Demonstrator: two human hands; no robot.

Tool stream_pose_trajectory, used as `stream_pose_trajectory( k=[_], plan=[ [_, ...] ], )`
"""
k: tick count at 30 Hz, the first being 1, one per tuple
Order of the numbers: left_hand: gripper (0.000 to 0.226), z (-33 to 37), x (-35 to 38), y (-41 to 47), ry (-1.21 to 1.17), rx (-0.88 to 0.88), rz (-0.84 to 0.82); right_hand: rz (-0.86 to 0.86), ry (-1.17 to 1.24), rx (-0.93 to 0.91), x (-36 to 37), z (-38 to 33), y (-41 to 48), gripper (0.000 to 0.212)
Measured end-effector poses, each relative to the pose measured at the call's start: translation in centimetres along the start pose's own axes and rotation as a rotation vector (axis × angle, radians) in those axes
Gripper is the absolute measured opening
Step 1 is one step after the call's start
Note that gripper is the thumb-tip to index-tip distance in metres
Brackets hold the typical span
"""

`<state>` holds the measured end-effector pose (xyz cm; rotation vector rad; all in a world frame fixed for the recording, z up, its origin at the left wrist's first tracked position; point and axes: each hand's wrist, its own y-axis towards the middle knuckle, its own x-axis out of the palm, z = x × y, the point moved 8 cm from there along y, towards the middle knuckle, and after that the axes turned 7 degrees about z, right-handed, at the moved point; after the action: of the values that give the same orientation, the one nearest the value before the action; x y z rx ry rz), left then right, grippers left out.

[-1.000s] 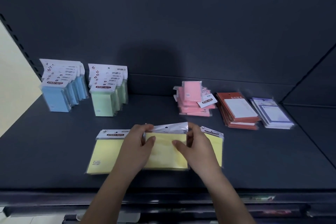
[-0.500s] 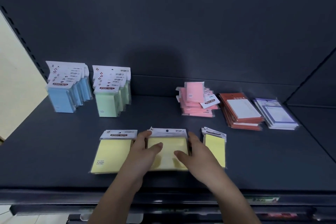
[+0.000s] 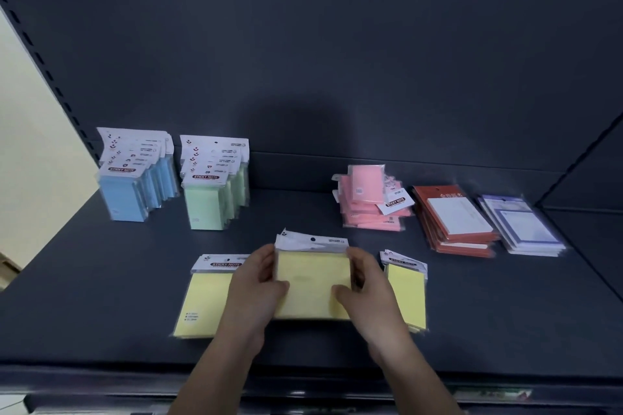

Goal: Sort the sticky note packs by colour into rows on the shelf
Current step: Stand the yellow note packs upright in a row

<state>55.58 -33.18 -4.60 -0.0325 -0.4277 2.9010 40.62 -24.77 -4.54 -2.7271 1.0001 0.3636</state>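
- Dark shelf (image 3: pixel 101 296): carries all the packs.
- Blue packs (image 3: pixel 124 195): upright row, 10 o'clock from the yellow stack.
- Green packs (image 3: pixel 207 205): upright row just right of the blue, 11 o'clock.
- Red-backed packs (image 3: pixel 455 219): flat pile, 2 o'clock; purple packs (image 3: pixel 522 226) just beside, farther right.
- Pink packs (image 3: pixel 367 192): loose flat pile, 1 o'clock.
- Yellow stack (image 3: pixel 312 280): front centre of the shelf, white header cards at its 12 o'clock end.
- Left yellow pack (image 3: pixel 205 296): flat, 9 o'clock, partly under the wrist.
- Right yellow pack (image 3: pixel 406 293): flat, 3 o'clock.
- Left hand (image 3: pixel 256 290): grips the stack's left edge, thumb on its face.
- Right hand (image 3: pixel 371 293): grips the right edge likewise.
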Motion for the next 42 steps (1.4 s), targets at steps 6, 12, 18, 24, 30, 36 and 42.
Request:
stream_pose_trajectory(
  k=[6, 12, 18, 24, 30, 36, 42],
  plan=[
    [0.06, 2.5, -0.1, 1.0, 0.045, 0.214, 0.011, 0.146, 0.225, 0.053, 1.1, -0.8, 1.2, 0.049],
    [0.062, 4.3, -0.3, 3.7, 0.032, 0.365, -0.01, 0.204, 0.353, 0.046, 3.4, -1.8, 3.5, 0.042],
    [0.063, 5.3, -0.5, 7.5, 0.032, 0.421, 0.073, 0.293, 0.123, -0.198, 5.7, -4.0, 6.3, 0.057],
    [0.074, 6.2, 1.4, 10.8, 0.068, 0.454, 0.152, 0.399, 0.029, -0.357, 6.7, -5.1, 9.1, 0.052],
    [0.07, 5.6, 1.9, 12.1, 0.038, 0.473, 0.201, 0.459, -0.018, -0.379, 6.6, -5.1, 10.9, 0.051],
    [0.062, 4.3, 2.3, 13.2, 0.277, 0.491, 0.196, 0.42, -0.017, -0.318, 6.6, -4.4, 12.1, 0.053],
    [0.057, 4.3, 2.3, 13.1, 0.38, 0.532, 0.222, 0.436, -0.036, -0.306, 6.6, -4.2, 12.3, 0.049]
  ],
)
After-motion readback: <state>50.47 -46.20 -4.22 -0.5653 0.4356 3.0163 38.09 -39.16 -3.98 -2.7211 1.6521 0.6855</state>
